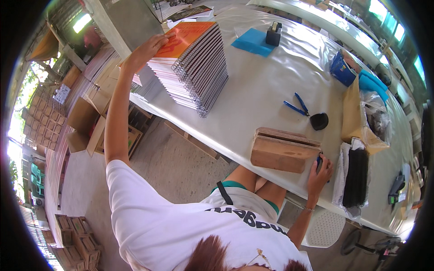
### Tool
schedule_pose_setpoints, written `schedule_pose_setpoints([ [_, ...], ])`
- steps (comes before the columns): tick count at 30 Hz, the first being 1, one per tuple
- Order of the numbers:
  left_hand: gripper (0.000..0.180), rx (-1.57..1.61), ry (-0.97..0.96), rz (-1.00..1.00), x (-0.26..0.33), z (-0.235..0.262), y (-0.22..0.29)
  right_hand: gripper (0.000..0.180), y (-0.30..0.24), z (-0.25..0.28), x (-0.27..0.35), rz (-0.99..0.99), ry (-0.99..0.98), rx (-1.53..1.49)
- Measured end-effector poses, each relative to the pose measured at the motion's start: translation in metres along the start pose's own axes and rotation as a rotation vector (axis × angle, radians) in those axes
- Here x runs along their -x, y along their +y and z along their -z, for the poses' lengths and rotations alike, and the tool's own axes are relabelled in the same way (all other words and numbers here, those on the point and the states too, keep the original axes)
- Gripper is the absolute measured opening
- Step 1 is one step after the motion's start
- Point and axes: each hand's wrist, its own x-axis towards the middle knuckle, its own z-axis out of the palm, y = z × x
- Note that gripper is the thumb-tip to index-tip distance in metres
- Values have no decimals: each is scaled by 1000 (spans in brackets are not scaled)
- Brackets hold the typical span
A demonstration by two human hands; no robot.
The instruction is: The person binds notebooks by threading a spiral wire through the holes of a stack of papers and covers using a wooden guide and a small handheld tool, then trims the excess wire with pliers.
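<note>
The left hand [147, 49] is reaching far out to the person's left, fingers lying flat and extended on the orange cover of the top spiral-bound notebook [187, 38], gripping nothing. That notebook is topping a tall stack [194, 77] at the white table's [262, 90] far-left edge, spirals facing the table's middle. The right hand [319, 174] is curling around a small dark object beside the wooden block [282, 151], well apart from the stack.
</note>
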Motion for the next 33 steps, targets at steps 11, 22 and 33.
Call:
schedule_pose_setpoints([
  [11,67,207,631,529,22,-6,-189,34,1,0,-3,20,-6,-23],
  [22,29,950,739,651,73,-56,-310,33,6,-3,0,29,17,-18],
  [33,36,1021,1035,-339,109,56,-28,23,-62,42,-39,59,332,-369],
])
